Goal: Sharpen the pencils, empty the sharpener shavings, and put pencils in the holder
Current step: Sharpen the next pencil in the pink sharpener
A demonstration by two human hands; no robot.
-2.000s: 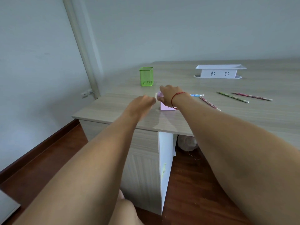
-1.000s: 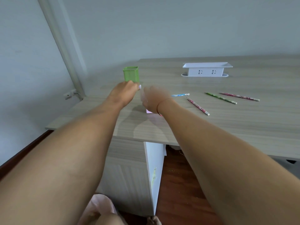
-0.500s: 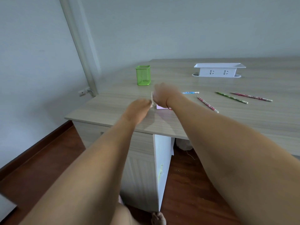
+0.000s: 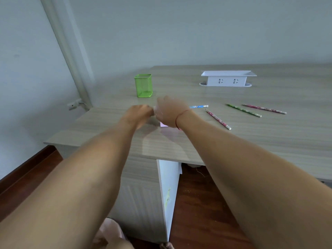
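A pink sharpener (image 4: 163, 124) stands near the left front of the desk, mostly hidden under my right hand (image 4: 169, 111), which grips its top. My left hand (image 4: 139, 115) is closed on the sharpener's left side, on its white crank handle. A blue pencil (image 4: 199, 106) pokes out to the right from behind my right hand. Three more pencils lie flat on the desk to the right: a red patterned one (image 4: 218, 119), a green one (image 4: 243, 110) and a pink one (image 4: 264, 109). The green mesh holder (image 4: 143, 85) stands behind my hands.
A white socket box (image 4: 228, 78) sits at the back of the wooden desk (image 4: 269, 141). The desk's left edge lies close to my left hand. A wall pipe (image 4: 68, 51) runs down the left, and a brown wooden floor shows below.
My left hand has circled at the sharpener's left side, up toward the holder and back down, while my right hand stayed on the sharpener. The camera view swayed sideways.
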